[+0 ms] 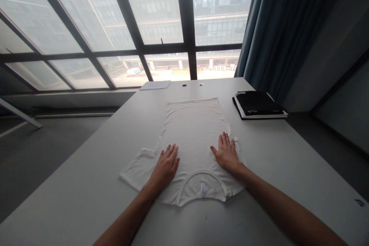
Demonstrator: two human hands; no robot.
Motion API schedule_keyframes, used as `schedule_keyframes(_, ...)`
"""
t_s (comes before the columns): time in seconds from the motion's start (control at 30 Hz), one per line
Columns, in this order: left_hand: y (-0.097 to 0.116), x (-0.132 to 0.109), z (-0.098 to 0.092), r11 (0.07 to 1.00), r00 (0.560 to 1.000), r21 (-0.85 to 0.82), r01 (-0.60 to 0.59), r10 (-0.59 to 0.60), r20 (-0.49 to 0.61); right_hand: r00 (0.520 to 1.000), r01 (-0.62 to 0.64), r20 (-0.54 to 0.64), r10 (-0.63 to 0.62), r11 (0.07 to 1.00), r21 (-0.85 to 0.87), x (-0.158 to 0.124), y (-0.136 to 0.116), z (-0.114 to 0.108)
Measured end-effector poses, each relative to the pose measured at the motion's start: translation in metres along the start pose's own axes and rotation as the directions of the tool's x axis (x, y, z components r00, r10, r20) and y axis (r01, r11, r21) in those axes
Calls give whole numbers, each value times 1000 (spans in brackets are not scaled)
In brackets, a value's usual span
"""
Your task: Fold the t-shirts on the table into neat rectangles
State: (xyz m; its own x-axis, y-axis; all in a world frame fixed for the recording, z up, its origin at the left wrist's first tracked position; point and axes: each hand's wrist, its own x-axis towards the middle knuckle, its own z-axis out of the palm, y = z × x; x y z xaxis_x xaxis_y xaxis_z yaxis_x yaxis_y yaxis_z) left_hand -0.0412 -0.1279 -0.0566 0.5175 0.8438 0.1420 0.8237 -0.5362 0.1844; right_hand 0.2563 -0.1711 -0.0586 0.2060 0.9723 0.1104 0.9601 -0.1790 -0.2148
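Note:
A white T-shirt (pixel 193 130) lies spread on the white table, its neckline nearest me and its hem toward the window. The left sleeve sticks out to the side, while the right sleeve is mostly hidden under my right forearm. My left hand (pixel 166 164) rests flat on the shirt near the left shoulder, fingers stretched out. On the right side of the chest, my right hand (pixel 226 153) lies flat with its fingers spread. A small label (pixel 203 188) shows inside the collar. Neither hand grips the cloth.
The white table (pixel 95 165) runs toward large windows. A stack of black folders (pixel 258 103) sits at the right edge. Some white paper (pixel 155 85) lies at the far left corner, near two round holes. A blue curtain (pixel 268 27) hangs at the right.

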Motion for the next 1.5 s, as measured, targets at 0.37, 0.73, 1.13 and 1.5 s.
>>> schedule_keyframes(0.37, 1, -1, -6, 999, 1000, -33, -3, 4, 25, 996, 42, -85, -40, 999, 23, -8, 3, 1)
schedule_keyframes(0.73, -97, -20, -78, 902, 903, 50, 429, -426, -60, 928, 290, -277, -249, 950, 114, -16, 2, 9)
schedule_keyframes(1.13, -116, -48, -96, 725, 690, 90, 683, -680, 247, 884, 403, -350, -310, 885, 232, -14, -2, 11)
schedule_keyframes(1.5, -104, -52, -102, 711, 740, -209, 672, -631, 232, 898, 416, -311, -312, 832, 367, -24, -25, -6)
